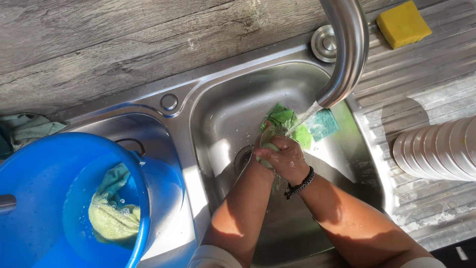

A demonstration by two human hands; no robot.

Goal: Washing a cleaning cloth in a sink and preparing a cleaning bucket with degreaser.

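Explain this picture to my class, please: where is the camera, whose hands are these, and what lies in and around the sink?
The one picture comes from a camera worn on a person's head, looking straight down, so the two bare arms coming in from the bottom are that person's own. There is no machine. The right hand, with a dark bracelet at the wrist, and the left hand are clasped together around a green cloth under water running from the steel tap. This happens in the right basin of a steel sink. A green scouring pad lies beside the cloth. The left basin holds a blue bucket with another cloth in soapy water. A yellow sponge and stacked plates sit on the draining board.
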